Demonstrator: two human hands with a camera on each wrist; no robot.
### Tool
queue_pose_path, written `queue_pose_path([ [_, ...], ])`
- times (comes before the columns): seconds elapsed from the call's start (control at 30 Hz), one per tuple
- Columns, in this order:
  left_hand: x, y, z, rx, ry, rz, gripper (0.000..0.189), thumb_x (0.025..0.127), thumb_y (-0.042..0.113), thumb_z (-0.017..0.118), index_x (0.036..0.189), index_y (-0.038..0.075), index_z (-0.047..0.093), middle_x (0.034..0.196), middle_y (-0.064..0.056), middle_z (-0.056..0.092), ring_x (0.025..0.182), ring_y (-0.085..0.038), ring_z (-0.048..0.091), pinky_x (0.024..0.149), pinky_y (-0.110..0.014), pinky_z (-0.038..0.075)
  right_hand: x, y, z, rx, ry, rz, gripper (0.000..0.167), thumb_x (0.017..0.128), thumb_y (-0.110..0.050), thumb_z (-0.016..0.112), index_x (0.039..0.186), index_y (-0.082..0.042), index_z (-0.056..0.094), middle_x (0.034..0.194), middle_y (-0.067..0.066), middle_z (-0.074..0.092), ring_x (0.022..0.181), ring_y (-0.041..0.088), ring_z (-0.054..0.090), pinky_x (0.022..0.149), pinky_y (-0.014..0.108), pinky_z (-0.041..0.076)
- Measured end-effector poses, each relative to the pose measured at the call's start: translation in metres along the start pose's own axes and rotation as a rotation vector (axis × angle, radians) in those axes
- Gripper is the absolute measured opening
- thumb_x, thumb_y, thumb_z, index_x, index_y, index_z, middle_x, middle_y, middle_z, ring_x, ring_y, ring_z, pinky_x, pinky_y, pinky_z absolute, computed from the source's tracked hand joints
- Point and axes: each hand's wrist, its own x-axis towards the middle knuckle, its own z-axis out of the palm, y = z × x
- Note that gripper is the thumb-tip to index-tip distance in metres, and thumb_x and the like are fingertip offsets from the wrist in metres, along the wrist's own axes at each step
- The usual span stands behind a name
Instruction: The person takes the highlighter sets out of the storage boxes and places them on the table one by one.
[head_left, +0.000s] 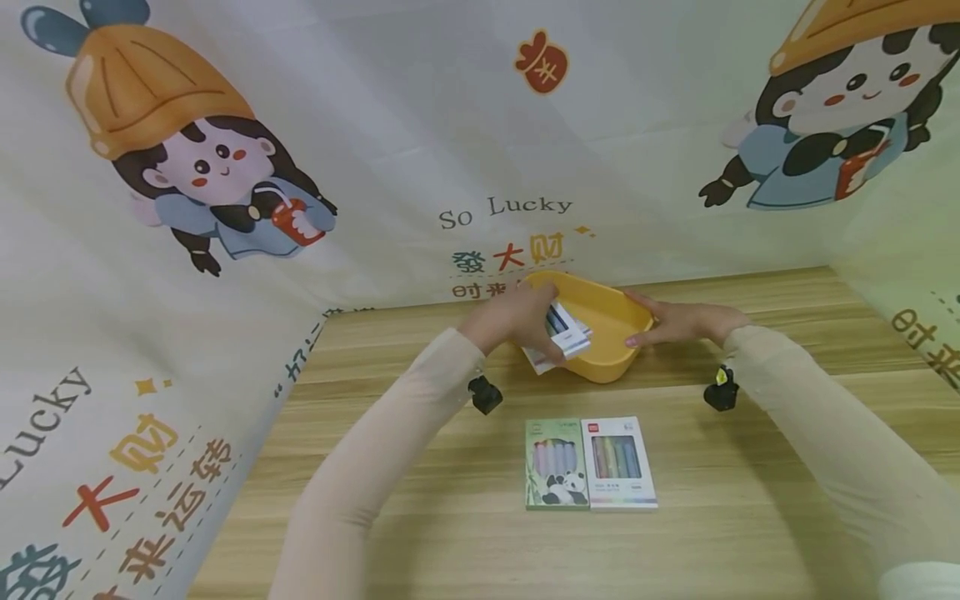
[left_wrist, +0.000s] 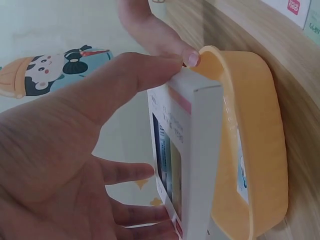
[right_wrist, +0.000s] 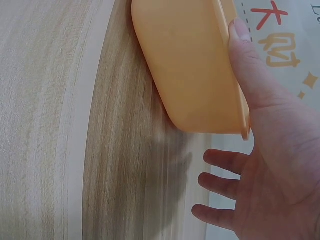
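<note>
My left hand (head_left: 513,321) grips a white box of colored pens (left_wrist: 202,150) with a clear window, thumb on its end and fingers along the far side. The box is tilted over the left part of a yellow plastic basket (head_left: 611,367). In the head view a second white edge shows beneath that box. Inside the basket, the left wrist view shows a small part of a white and blue item (left_wrist: 242,172). At the basket's right end my right hand (head_left: 693,322) pinches the rim, thumb (right_wrist: 242,32) on the near side; its other fingers are spread beside the wall.
Nearer on the wooden table (head_left: 450,533), a green panda-print pen box (head_left: 557,464) and a white pen box (head_left: 621,462) lie side by side. A printed cloth backdrop (head_left: 420,100) rises behind the basket and along both sides.
</note>
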Motion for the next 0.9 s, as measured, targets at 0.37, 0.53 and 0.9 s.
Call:
queue_pose_path([
  [0.37,-0.008,0.002,0.009,0.038,-0.017,0.031,0.104,0.070,0.052,0.085,0.152,0.016,0.032,0.133,-0.008,0.052,0.114,-0.021,0.048,0.103,-0.037,0.046,0.002,0.003,0.001,0.002,-0.007,0.019,0.104,0.092,-0.058,0.059,0.159,-0.017,-0.008,0.164,0.026,-0.003,0.150,0.052,0.007,0.118,0.070,0.011],
  [0.53,-0.015,0.005,0.013,0.038,-0.015,0.034,0.107,0.069,0.051,0.086,0.154,0.018,0.031,0.136,-0.009,0.051,0.116,-0.022,0.046,0.102,-0.038,0.047,0.001,0.002,0.000,0.008,-0.005,0.018,0.104,0.092,-0.057,0.059,0.159,-0.016,-0.008,0.164,0.027,-0.003,0.149,0.052,0.007,0.118,0.070,0.011],
  [0.9,-0.029,0.010,0.023,0.072,0.007,0.091,0.108,0.068,0.051,0.086,0.155,0.018,0.030,0.142,-0.012,0.049,0.122,-0.026,0.047,0.102,-0.040,0.049,0.001,0.001,0.001,-0.004,0.001,0.005,0.105,0.091,-0.058,0.060,0.159,-0.014,-0.007,0.164,0.029,-0.001,0.148,0.054,0.009,0.118,0.071,0.013],
])
